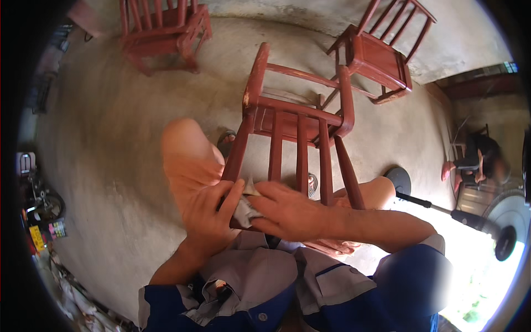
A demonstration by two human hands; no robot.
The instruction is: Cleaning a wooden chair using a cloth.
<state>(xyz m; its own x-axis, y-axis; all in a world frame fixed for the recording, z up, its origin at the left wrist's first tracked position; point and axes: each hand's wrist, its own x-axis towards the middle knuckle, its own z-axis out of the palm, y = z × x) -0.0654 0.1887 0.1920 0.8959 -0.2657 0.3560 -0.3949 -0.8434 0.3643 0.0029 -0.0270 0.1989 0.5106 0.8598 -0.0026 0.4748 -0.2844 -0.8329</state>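
Note:
A red wooden chair (302, 126) is tipped towards me, its slatted backrest over my lap and its legs pointing away. My left hand (209, 211) grips the left end of the backrest's top rail. In my right hand (286, 211) is a folded pale grey piece (245, 211), cloth or abrasive paper, pressed against the chair near the joint of the rail and the left post. The fingers of both hands almost meet there, and part of the rail is hidden under them. Bare, worn wood shows on one chair leg (250, 97).
Two more red chairs stand beyond, one at far left (166, 37) and one at far right (379, 54). A pedestal fan (506, 240) with a round base (398, 180) is at right. Another person (481, 153) sits beyond it. A motorcycle (45, 203) is at left.

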